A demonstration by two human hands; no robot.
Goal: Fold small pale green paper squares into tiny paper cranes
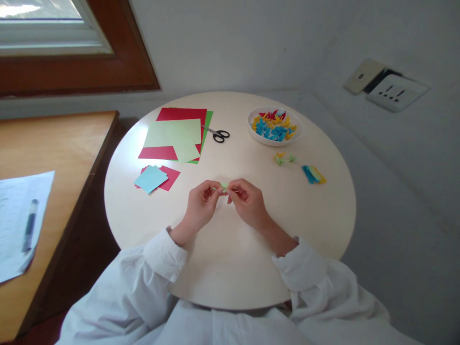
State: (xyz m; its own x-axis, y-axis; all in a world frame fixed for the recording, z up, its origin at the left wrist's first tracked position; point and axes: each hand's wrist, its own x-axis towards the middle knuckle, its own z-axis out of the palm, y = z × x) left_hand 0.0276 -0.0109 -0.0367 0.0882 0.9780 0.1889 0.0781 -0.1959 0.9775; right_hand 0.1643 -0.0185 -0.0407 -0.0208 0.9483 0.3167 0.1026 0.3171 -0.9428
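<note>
Between my two hands is a small light-green folded paper crane (224,186), pinched at both sides above the middle of the round white table (230,268). My left hand (201,203) closes finger and thumb on its left end. On its right end, my right hand (248,201) grips with thumb and index finger. The fingers cover part of the piece. To the right lie a few small green and yellow folded cranes (283,158). Beyond them a white bowl (275,142) holds many red, yellow and blue folded cranes (271,129).
Black-handled scissors (220,136) touch a stack of red and green paper sheets (172,134). Nearer lie cut blue and red squares (151,179). Blue and yellow folded strips (313,174) rest at right. A wooden desk (82,139) with papers and a pen (30,225) stands left; walls border the table.
</note>
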